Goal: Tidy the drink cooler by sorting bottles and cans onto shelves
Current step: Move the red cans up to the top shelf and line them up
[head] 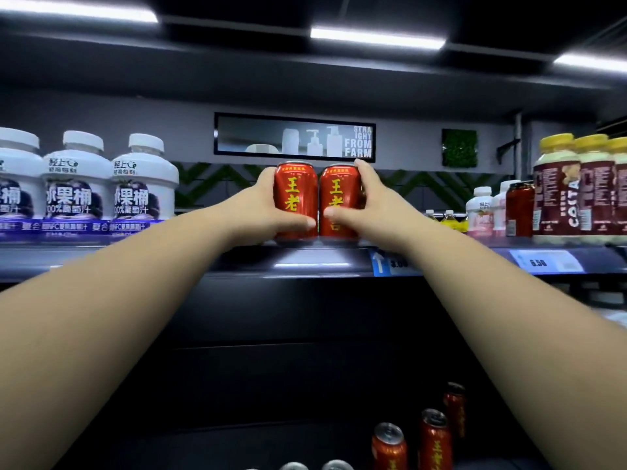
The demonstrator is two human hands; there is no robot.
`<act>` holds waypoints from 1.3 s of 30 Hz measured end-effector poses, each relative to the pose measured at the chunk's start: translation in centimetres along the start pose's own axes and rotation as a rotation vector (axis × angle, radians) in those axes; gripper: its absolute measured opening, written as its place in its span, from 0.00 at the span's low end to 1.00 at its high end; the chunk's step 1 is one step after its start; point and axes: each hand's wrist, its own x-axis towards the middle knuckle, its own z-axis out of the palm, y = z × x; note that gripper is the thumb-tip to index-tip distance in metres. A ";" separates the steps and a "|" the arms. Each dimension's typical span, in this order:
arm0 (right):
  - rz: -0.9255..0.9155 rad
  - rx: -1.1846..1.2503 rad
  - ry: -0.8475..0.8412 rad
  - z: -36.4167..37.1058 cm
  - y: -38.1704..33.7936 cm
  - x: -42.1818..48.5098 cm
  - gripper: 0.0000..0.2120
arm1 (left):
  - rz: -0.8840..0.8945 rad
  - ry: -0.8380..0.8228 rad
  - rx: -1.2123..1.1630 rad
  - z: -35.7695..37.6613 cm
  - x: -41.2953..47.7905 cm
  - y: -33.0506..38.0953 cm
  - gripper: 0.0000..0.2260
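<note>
Two red cans with yellow characters stand upright side by side, touching, on the upper shelf [312, 262]. My left hand [261, 208] grips the left red can [296, 195], thumb across its lower front and fingers round its far side. My right hand [364, 205] grips the right red can [339, 198] in the same way. More red cans [436, 435] of the same kind stand on a lower shelf at the bottom right, with several silver can tops beside them.
White grape juice bottles [78, 184] with purple labels fill the shelf's left. On its right are brown bottles with yellow caps [556, 191], a red bottle [519, 208] and small white bottles [480, 212]. Price tags [546, 262] hang on the shelf edge.
</note>
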 end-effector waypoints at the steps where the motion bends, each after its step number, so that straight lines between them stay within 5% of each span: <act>1: -0.014 -0.074 -0.011 0.2 0.2 -0.4 0.53 | 0.021 0.021 0.091 0.2 -0.3 -0.3 0.44; 4: -0.038 -0.171 0.039 0.5 0.6 -0.9 0.56 | 0.030 0.121 0.251 0.9 -0.7 -0.8 0.47; 10: -0.060 -0.139 0.052 0.4 1.0 -1.4 0.42 | 0.008 0.237 0.337 1.5 -1.6 -0.3 0.43; 28: -0.080 -0.068 0.064 0.2 1.5 -1.5 0.43 | 0.002 0.221 0.172 1.3 -1.5 -0.8 0.38; 39: -0.065 -0.114 0.038 0.5 1.0 -1.3 0.42 | -0.054 0.226 0.327 1.3 -1.3 -0.7 0.35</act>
